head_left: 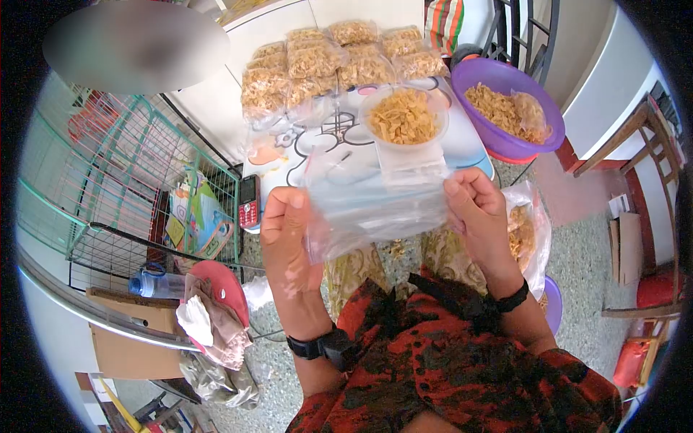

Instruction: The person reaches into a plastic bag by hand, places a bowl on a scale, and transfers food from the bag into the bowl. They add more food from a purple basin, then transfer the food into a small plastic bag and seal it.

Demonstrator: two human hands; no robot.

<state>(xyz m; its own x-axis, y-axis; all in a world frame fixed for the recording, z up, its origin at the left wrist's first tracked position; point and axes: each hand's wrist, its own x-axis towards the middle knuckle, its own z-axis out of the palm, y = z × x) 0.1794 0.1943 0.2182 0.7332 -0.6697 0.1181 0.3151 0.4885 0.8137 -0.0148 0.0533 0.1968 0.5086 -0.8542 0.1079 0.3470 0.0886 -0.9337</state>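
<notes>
Between my two hands stretches a clear plastic bag (375, 209), held up over the near edge of a low patterned table (310, 162). My left hand (287, 224) grips its left side, the thumb on top. Pinched at the right edge is my right hand (476, 209), its fingers curled. Beyond the bag, a white bowl (442, 123) of yellowish dried strips (404, 115) stands on the table. Something white and flat, perhaps paper or more bags, lies in front of the bowl, partly behind the clear bag.
Several filled bags (314, 61) are stacked at the table's back. A purple basin (462, 79) with more strips stands at the right. A red phone (249, 202) lies at the left edge, near a wire cage (123, 180). An open bag of strips (530, 231) sits right of my lap.
</notes>
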